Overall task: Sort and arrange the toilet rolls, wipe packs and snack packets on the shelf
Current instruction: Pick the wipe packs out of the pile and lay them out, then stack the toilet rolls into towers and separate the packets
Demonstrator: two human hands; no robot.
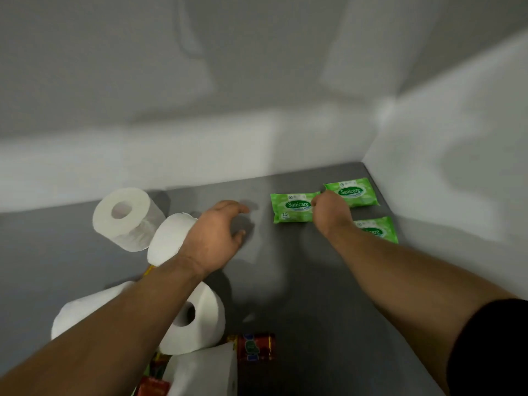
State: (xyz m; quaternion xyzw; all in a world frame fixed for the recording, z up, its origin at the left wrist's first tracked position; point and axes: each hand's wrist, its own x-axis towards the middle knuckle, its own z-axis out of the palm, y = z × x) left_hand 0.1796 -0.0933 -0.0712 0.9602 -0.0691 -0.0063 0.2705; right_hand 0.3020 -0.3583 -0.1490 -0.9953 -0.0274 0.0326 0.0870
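Three green wipe packs lie flat near the shelf's right back corner: one to the left [293, 207], one behind [353, 192], and one nearer me [378, 230] partly hidden by my right wrist. My right hand [331, 211] pinches the right edge of the left pack. My left hand [217, 237] hovers over the grey shelf [300, 281] with loose fingers, holding nothing. White toilet rolls lie at the left: one at the back [125, 217], one behind my left wrist [168, 238], one near my forearm [197, 318]. A red snack packet [255, 346] lies near the front.
White walls close the shelf at the back and on the right [457, 181]. More toilet rolls [205, 370] and red and yellow snack packets [153, 385] crowd the front left. Bare grey shelf lies between my forearms.
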